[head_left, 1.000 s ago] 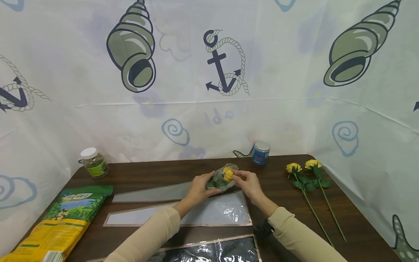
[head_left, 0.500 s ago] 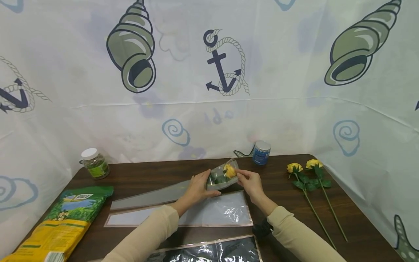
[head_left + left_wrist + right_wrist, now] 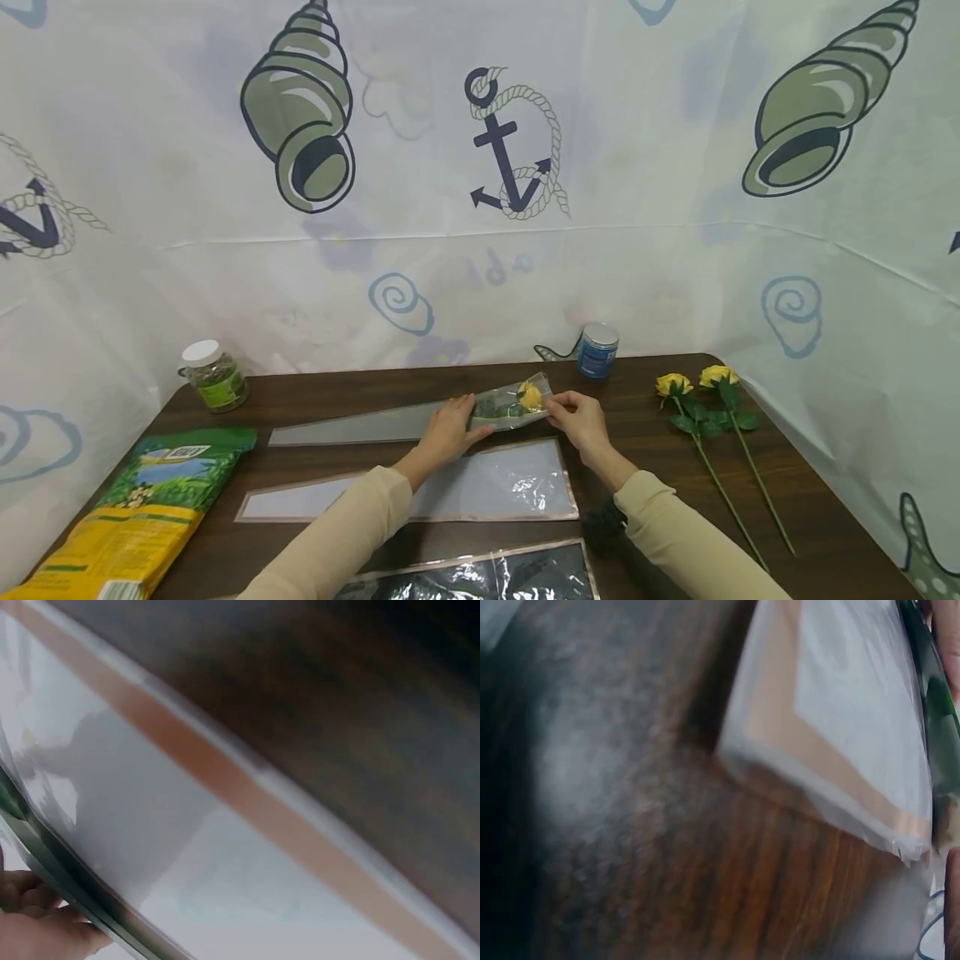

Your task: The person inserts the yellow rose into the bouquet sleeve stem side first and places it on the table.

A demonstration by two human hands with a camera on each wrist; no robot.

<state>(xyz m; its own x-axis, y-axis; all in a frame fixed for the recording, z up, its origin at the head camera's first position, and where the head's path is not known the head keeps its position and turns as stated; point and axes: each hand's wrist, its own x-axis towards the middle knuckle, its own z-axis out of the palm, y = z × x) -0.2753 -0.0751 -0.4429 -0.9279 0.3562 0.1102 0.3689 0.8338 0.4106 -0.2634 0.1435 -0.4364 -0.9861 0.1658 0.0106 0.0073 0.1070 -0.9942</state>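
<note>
A yellow rose (image 3: 531, 395) lies inside a clear, tapered sleeve (image 3: 360, 426), its bloom near the sleeve's wide right end. My left hand (image 3: 447, 433) grips the sleeve left of the bloom, fingers over the far edge and thumb at the near side. At the wide end my right hand (image 3: 583, 423) pinches the rim beside the bloom. In the left wrist view the left hand (image 3: 45, 919) shows at the lower left, against the green-tinted sleeve (image 3: 82, 892). Fingers (image 3: 952, 896) of the right hand show at the right wrist view's edge.
Two yellow roses (image 3: 708, 421) lie on the right of the brown table (image 3: 660, 500). A white sleeve (image 3: 510, 483) and a black one (image 3: 480, 579) lie nearer. At the left are a yellow-green bag (image 3: 150, 517) and a lidded jar (image 3: 219, 379); a blue can (image 3: 597, 352) stands behind.
The sleeve's wide end has flattened and lowered, and its narrow left part has swung away from the white sleeve. Both hands keep hold, the right having shifted slightly right.
</note>
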